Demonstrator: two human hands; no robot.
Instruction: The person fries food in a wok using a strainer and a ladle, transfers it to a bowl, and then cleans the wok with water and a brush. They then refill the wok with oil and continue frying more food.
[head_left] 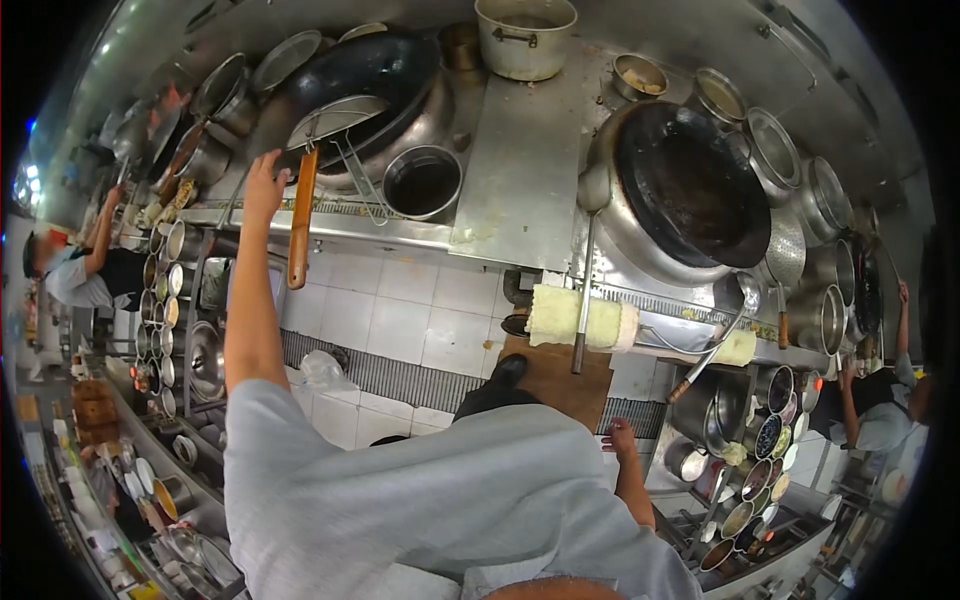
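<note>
My left hand (265, 187) reaches out over the front edge of the stove, its fingers apart, beside a strainer's wooden handle (302, 225). Contact between the fingers and the dark metal beside them cannot be made out. The strainer's head (338, 118) lies over a large black wok (395, 75). A pot of dark liquid (422, 183) stands right of the handle, with a wire frame (362, 180) between them. Hanging low by my side, my right hand (620, 437) has loosely parted fingers and holds nothing.
A second black wok (690, 185) sits at the right. A ladle (585, 275) and a folded cloth (570, 318) are at the stove's edge. Ingredient containers (768, 437) stand lower right. Co-workers (85, 275) are at both sides. A plastic bag (325, 370) lies on the floor.
</note>
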